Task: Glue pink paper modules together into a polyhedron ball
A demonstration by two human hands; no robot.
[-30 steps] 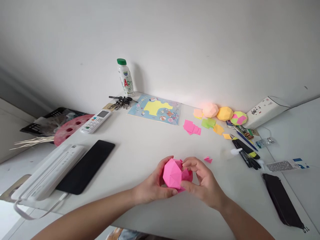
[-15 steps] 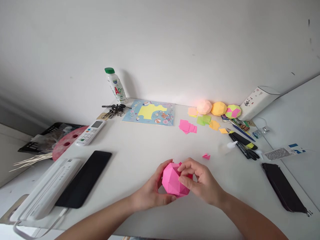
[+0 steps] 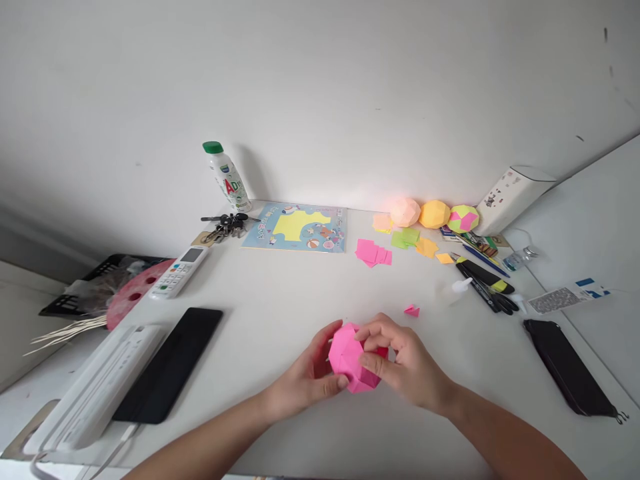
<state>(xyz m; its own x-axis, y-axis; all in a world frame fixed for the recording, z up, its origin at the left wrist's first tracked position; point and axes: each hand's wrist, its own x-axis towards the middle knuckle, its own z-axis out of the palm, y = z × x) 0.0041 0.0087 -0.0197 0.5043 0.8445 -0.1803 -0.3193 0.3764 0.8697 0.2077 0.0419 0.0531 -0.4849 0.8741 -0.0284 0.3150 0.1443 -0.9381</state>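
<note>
A faceted pink paper ball (image 3: 347, 357) is held just above the white table, near its front edge. My left hand (image 3: 305, 380) grips it from the left, thumb on its lower side and fingers around the back. On the right, my right hand (image 3: 400, 360) pinches the ball's open edge with thumb and fingers, partly covering it. A small folded pink piece (image 3: 412, 311) lies on the table beyond my right hand. Farther back are pink paper squares (image 3: 373, 253), green ones (image 3: 405, 238) and orange ones (image 3: 427, 247).
Finished balls, peach (image 3: 405, 212), orange (image 3: 435, 214) and green-pink (image 3: 463, 219), line the wall. Pens and scissors (image 3: 487, 287) and a black pouch (image 3: 570, 370) lie right. Left are a phone (image 3: 170, 365), power strip (image 3: 105, 383), remote (image 3: 179, 272), keys (image 3: 227, 227) and bottle (image 3: 230, 180).
The pink ball has turned slightly in my hands, and my left thumb sits a little higher on it. The whole view has shifted slightly.
</note>
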